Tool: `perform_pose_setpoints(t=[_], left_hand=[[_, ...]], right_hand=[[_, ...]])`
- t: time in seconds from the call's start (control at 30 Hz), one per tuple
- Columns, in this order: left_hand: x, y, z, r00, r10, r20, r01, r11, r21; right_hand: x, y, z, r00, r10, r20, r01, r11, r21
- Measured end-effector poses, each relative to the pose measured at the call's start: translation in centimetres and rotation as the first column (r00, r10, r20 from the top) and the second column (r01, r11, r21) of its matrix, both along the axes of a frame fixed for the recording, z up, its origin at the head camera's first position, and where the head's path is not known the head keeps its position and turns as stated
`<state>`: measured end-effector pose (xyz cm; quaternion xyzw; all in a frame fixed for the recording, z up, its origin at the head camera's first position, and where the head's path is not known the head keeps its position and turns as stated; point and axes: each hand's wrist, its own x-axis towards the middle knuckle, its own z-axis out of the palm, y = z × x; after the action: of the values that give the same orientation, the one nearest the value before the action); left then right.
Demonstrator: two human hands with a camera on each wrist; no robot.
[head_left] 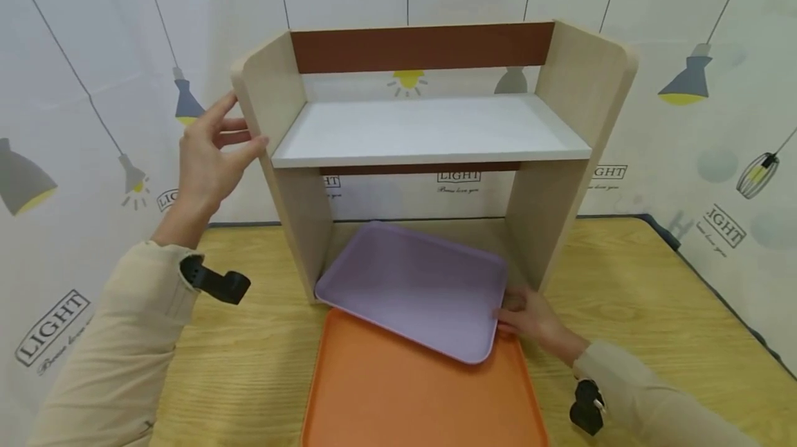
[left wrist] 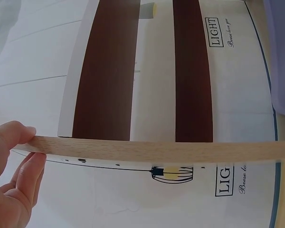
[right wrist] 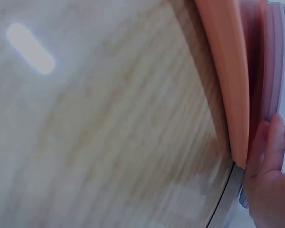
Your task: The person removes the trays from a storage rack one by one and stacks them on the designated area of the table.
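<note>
A small wooden shelf unit (head_left: 569, 87) with a white middle board (head_left: 429, 130) stands on the table. My left hand (head_left: 212, 149) pinches the front edge of its left side panel (left wrist: 147, 151) between thumb and fingers, near the top. My right hand (head_left: 535, 322) grips the right edge of a purple tray (head_left: 417, 288). That tray sits askew, its rear part inside the lower compartment and its front right corner over an orange tray (head_left: 423, 398). In the right wrist view, fingers (right wrist: 274, 147) press the purple rim just above the orange rim (right wrist: 228, 80).
The wood-grain table (head_left: 230, 336) extends on both sides of the shelf unit. Close behind it hangs a white backdrop (head_left: 685, 156) printed with lamps and lettering. Black wrist mounts (head_left: 214, 282) sit on both sleeves.
</note>
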<state>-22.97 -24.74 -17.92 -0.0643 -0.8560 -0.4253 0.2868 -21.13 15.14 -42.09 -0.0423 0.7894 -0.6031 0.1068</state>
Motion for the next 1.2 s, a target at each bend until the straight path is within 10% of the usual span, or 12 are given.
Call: perform_pose_setpoints(t=[0.7,1.2], left_hand=[[0.0,0.0,0.0,1.000,0.005,0.006,-0.005,1.000,0.010],[0.0,0.0,-0.1,1.000,0.001,0.002,-0.001,1.000,0.009]], right_hand=[[2.8,-0.2,0.0,0.997,0.047,0.058,-0.038,0.989,-0.142],[-0.4,0.8,-0.2,0.998,-0.055,0.020,0.055,0.998,-0.032]])
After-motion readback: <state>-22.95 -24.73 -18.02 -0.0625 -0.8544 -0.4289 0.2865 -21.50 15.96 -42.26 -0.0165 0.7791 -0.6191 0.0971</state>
